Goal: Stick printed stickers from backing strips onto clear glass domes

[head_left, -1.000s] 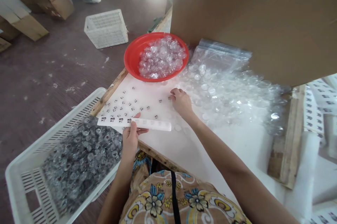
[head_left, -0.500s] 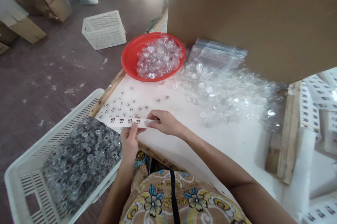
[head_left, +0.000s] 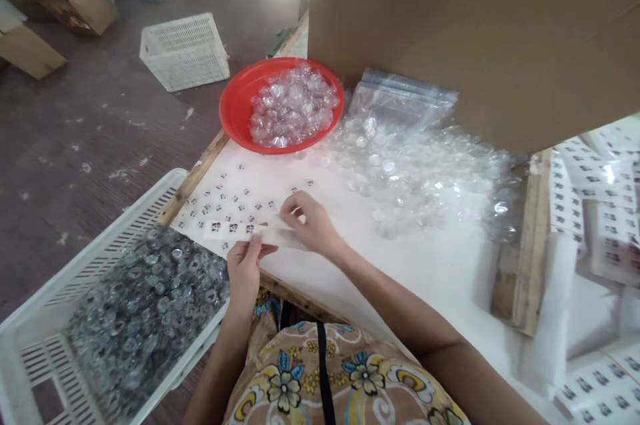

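My left hand (head_left: 246, 258) grips a white strip of stickers (head_left: 225, 228) between thumb and fingers, near the table's left corner. Three small dark printed figures show on the strip, and its right end is blank. Just right of it, my right hand (head_left: 309, 222) is raised with thumb and forefinger pinched together. A small clear sticker seems to be at those fingertips, though blur hides its outline. Under and beyond the strip, several small printed figures (head_left: 235, 198) lie scattered over the white tabletop (head_left: 320, 278).
A red basin (head_left: 235, 112) of clear domed pieces stands at the back, beside loose clear pieces (head_left: 400, 172) and plastic bags (head_left: 400, 98). A white crate (head_left: 175, 178) of clear pieces sits left. Cardboard (head_left: 450, 32) rises behind; sticker sheets (head_left: 600, 378) lie right.
My right hand has lifted up and away from the strip's right end. The strip now shows three figures instead of four. My left hand keeps its hold; the view has shifted slightly.
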